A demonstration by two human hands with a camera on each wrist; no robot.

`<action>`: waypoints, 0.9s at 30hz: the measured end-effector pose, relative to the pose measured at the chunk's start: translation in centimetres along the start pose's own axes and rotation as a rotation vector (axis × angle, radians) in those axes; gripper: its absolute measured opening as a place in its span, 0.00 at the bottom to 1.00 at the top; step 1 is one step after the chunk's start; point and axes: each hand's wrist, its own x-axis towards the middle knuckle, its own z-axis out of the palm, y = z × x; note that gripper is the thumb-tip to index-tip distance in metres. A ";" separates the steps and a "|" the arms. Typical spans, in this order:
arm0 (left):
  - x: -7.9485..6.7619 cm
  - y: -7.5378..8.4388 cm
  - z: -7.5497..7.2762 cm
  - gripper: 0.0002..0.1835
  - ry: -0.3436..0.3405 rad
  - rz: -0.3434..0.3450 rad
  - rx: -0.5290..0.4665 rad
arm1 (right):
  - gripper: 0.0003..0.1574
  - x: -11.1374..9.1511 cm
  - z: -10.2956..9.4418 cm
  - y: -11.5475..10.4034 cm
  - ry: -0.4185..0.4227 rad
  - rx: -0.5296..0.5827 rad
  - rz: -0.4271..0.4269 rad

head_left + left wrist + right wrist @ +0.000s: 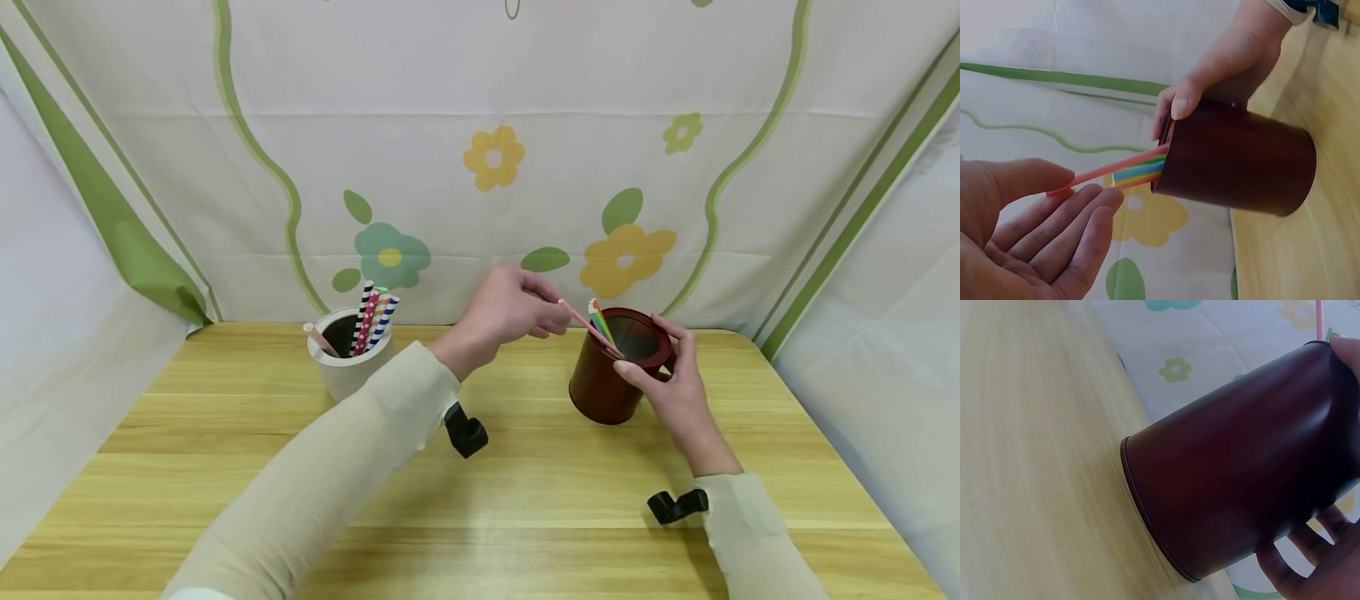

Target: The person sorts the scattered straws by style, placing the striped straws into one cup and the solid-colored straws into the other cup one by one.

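My left hand pinches the upper end of a thin pink straw between thumb and forefinger. The straw slants down into a dark brown round container on the right of the table. Several coloured straws, blue, green, yellow and pinkish among them, lean inside it at the rim, just below the pinched one in the left wrist view. My right hand grips this container at its right side, with the thumb at the near rim and fingers round the far side. The lower ends of the straws are hidden inside.
On the left stands a white round container holding several patterned paper straws and a pale pink tube. The wooden table ends at a flowered cloth backdrop, with white cloth on both sides.
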 end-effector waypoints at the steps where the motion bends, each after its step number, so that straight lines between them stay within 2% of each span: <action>1: 0.1 0.1 -0.1 0.04 -0.015 -0.005 0.015 | 0.54 0.0 0.1 0.0 0.000 0.003 0.002; 9: 1.5 0.5 0.3 0.03 -0.100 -0.023 0.082 | 0.55 0.0 0.2 -0.1 0.020 -0.009 0.009; 20: 2.0 -0.1 2.4 0.04 -0.056 -0.011 0.119 | 0.54 0.2 0.1 0.2 0.005 0.007 -0.002; 27: 2.3 -0.5 3.0 0.02 -0.068 0.005 0.111 | 0.55 0.3 0.1 0.3 0.016 0.029 -0.014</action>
